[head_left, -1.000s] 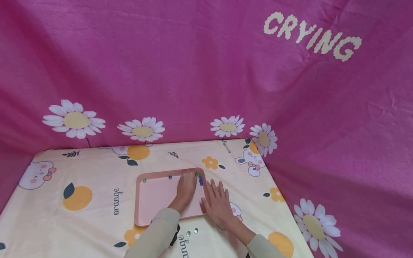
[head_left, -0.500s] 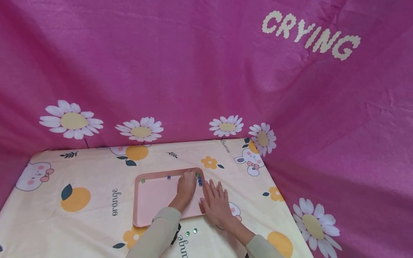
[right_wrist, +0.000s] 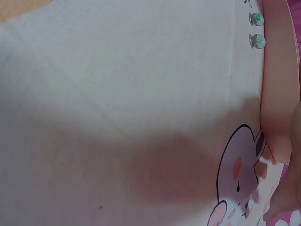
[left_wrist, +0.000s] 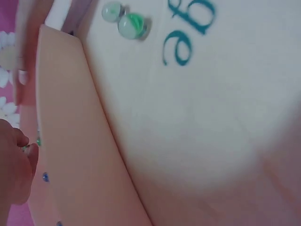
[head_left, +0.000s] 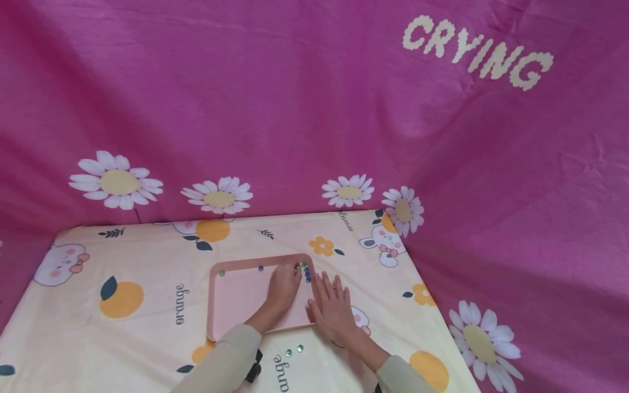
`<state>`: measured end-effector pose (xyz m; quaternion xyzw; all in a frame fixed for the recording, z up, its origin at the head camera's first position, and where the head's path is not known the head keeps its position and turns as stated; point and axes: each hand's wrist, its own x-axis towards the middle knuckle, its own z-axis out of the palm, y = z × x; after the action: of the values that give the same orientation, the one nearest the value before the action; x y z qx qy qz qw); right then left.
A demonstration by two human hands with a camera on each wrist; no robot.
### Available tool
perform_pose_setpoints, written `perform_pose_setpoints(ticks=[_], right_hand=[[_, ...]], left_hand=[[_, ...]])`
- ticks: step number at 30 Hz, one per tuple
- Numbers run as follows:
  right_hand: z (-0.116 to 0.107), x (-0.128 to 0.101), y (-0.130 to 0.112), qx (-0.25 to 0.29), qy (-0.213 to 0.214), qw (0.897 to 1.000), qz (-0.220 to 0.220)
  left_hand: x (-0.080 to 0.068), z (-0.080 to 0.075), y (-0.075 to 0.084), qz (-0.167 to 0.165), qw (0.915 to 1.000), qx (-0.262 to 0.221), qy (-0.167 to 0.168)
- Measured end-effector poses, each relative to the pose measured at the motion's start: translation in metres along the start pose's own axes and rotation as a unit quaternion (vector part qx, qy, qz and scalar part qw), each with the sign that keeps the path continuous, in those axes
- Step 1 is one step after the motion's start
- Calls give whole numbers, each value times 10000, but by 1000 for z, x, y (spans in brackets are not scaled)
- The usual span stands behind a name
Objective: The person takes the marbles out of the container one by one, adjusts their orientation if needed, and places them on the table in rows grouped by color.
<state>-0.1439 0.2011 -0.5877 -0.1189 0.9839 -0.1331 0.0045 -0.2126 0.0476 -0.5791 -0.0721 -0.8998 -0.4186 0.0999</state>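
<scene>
A: Where do we find the grip?

B: Low at the centre of the frame: the left hand (head_left: 284, 286) pinches a green marble (head_left: 297, 267), just beside a second green marble (head_left: 303, 265) in the upper right corner of a pink tray (head_left: 212, 305). The right hand (head_left: 335, 314) lies spread along the tray's right wall.

A: How would we handle this well?

B: We'd judge a light fingertip pinch and a slow release safest, lest the row of blue marbles (head_left: 308, 275) roll.

A: And the tray's other contents?

B: We count a lone blue marble (head_left: 261, 268) by the upper wall and a third green marble (head_left: 222, 273) at upper left. Two loose green marbles (head_left: 300, 348) sit on the cloth-covered desk (head_left: 162, 256), bottom centre.
</scene>
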Motion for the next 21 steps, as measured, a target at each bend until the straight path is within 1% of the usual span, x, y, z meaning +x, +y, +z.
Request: perform_pose_setpoints(ticks=[3,5,10,13,15,18,21], right_hand=[[0,0,1,-5,52,10000,-19],[-1,-1,1,7,91,10000,-17],[-1,-3,2,-4,77,10000,-24],[-1,-3,2,-28,88,9999,-59],[-1,-3,1,-17,91,9999,-77],[0,-2,0,27,119,9998,-132],[0,-1,-3,69,89,9998,-165]], left_hand=[[-8,-11,1,178,9997,-145,23],[-15,-18,1,265,9990,-344,-42],[-35,-36,5,313,9953,-907,-148],[-46,-46,9,409,9940,-1003,-178],[-56,-54,11,400,9923,-1132,-299],[-73,-63,11,261,9877,-1404,-631],[-92,-70,8,167,9839,-1540,-896]])
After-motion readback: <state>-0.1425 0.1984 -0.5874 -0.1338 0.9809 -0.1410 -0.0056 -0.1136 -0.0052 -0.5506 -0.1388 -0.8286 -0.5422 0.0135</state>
